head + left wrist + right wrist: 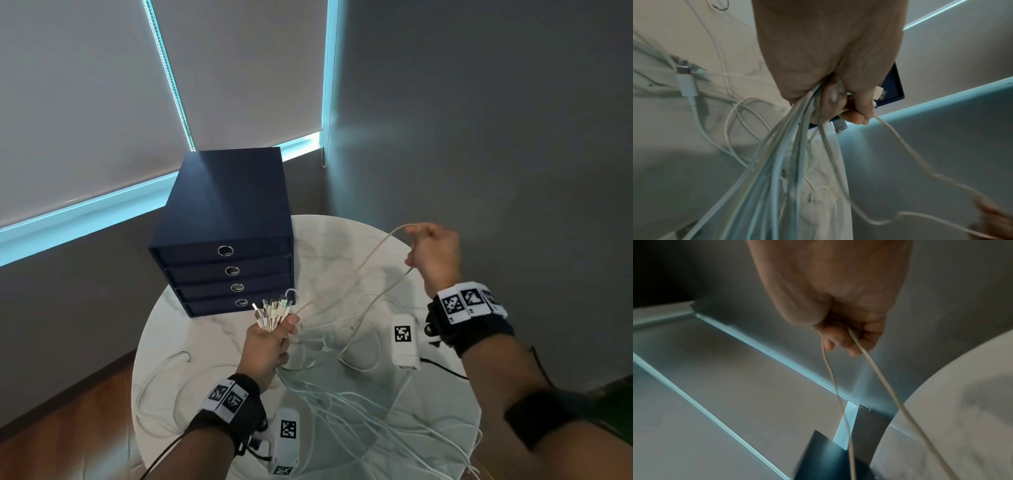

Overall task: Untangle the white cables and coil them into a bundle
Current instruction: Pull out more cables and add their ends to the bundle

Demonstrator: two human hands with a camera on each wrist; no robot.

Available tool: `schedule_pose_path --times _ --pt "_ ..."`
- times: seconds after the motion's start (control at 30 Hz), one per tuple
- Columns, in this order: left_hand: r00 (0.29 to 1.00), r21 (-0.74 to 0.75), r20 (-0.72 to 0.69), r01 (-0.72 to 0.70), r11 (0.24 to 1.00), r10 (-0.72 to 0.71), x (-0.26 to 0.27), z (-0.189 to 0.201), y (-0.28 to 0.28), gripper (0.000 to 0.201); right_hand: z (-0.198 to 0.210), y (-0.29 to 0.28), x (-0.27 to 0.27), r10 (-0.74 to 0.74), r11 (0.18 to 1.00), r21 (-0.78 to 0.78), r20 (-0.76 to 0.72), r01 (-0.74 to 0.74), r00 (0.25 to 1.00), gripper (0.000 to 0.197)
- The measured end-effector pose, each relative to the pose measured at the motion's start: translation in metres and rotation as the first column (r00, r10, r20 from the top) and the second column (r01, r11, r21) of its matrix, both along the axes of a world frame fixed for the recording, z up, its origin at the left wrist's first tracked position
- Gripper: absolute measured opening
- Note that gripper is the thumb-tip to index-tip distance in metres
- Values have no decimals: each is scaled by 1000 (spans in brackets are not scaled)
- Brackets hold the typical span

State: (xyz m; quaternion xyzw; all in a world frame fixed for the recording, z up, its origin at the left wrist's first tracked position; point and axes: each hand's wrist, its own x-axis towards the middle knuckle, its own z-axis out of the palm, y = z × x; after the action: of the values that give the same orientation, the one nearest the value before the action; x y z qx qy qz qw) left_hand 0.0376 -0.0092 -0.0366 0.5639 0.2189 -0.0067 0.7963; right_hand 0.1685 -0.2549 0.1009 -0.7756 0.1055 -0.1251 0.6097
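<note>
The left hand is raised above the middle of the round white marble tabletop, its fingers curled tight round a thick bunch of thin white cables just below their plugs. The cluster of white plug ends fans out above the fist, close in front of the dark blue four-drawer box with metal ring pulls that stands at the tabletop's far left edge. From under the fist the cables hang down in a loose sheaf and spill across the near half of the tabletop, crossing one another in tangled loops — some trail over the near right edge and one strays toward the left edge. The right hand is lifted over the far right edge, its fingers folded over a single pale cable strand; the strand loops through the fist, one run sagging back to the left hand, the other dropping to the tangle below. Behind the tabletop hang grey roller blinds.
</note>
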Motion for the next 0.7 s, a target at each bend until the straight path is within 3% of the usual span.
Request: schedule_pose_path --times 0.03,0.07,0.13,0.2,0.3,0.33,0.4,0.6,0.7 --pt "1000 7 6 10 1000 -10 2 2 -1 23 -7 -3 2 30 981 -191 -59 -40 998 34" --pt "1000 18 11 23 1000 -23 4 5 -4 23 -14 -3 0 52 903 -418 -124 -100 991 38" --pt "999 46 22 47 998 -48 9 14 -11 24 -28 8 -15 145 657 -711 -206 -250 968 51" --pt "997 74 34 66 995 -69 15 22 -18 22 -38 29 -37 366 491 -786 -205 -375 908 54" --pt "995 97 59 70 993 -76 21 30 -25 18 -50 60 -59 637 365 -689 -305 -626 708 25" --pt "995 94 64 71 993 -77 22 30 -24 18 -53 66 -62 664 366 -640 -330 -676 671 20" --pt "995 86 57 75 993 -80 21 28 -21 19 -54 70 -61 681 448 -560 -291 -696 672 20" --pt "1000 11 -7 23 1000 -23 9 15 -2 18 -28 38 -21 445 816 -403 -17 -414 895 28" --pt "999 3 -26 24 1000 -24 6 12 0 22 -18 19 -7 335 892 -327 16 -312 942 27"
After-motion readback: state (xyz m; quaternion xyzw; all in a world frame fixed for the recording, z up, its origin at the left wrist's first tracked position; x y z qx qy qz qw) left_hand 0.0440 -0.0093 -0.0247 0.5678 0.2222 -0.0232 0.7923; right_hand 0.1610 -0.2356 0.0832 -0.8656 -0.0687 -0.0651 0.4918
